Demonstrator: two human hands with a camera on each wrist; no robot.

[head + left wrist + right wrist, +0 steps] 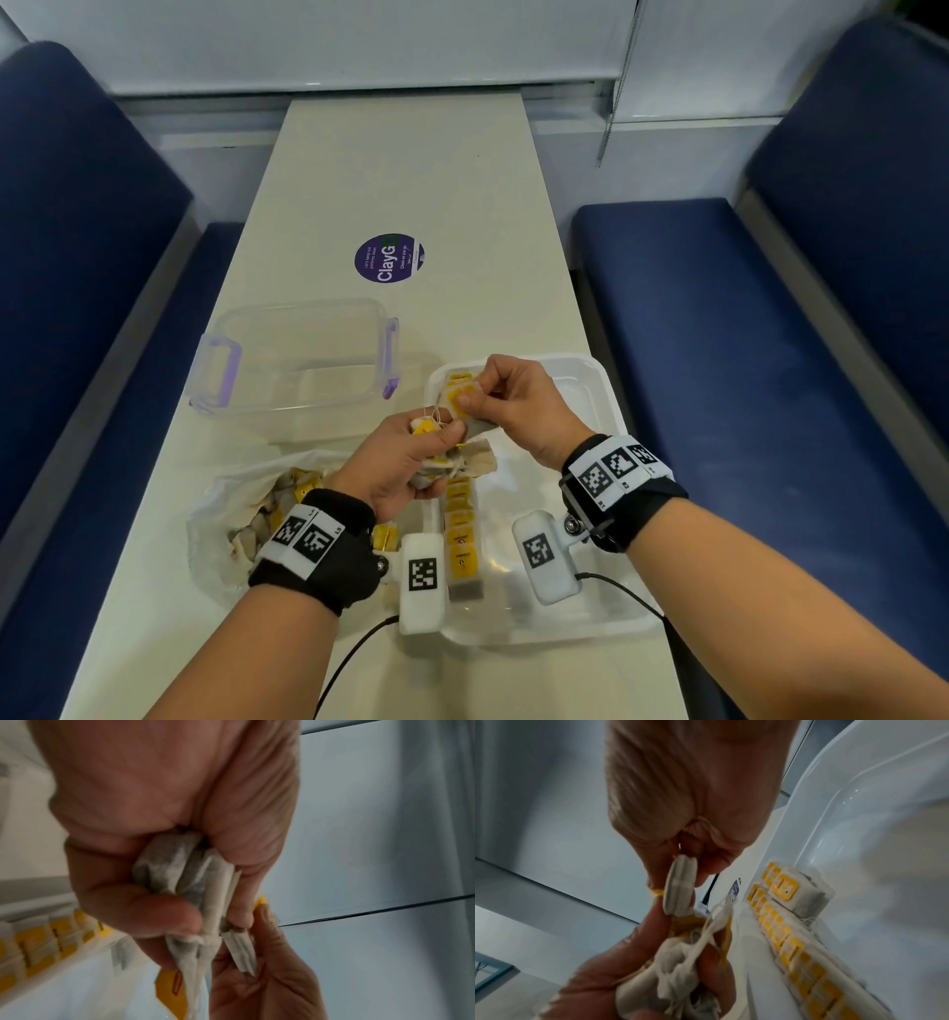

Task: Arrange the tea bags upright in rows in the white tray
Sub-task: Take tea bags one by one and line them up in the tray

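- Status: left hand (405,462) clutches a bunch of tea bags (180,870), fingers curled round it, strings and yellow tags sticking out; sits at centre of the head view, over the near-left part of the white tray (606,390)
- right hand (513,401) pinches a single tea bag (459,401) between thumb and fingertips, just above and right of the left hand; bag is touching or just clear of the bunch, can't tell which
- tray at lower right of the head view; one row of upright bags (459,519) runs along its left wall; rest of the tray floor bare
- more loose bags in the plastic bag (231,514) at lower left; clear container (292,354) with purple latches at centre left
- Risks, my read: strings (718,914) look tangled in the right wrist view; pulling the single bag away could drag others out of the bunch or tear a tag off
- bunch hangs right over the row; a dropped bag could topple upright ones
- soft bags; the row end has nothing behind it and may lean once the next one is pushed in
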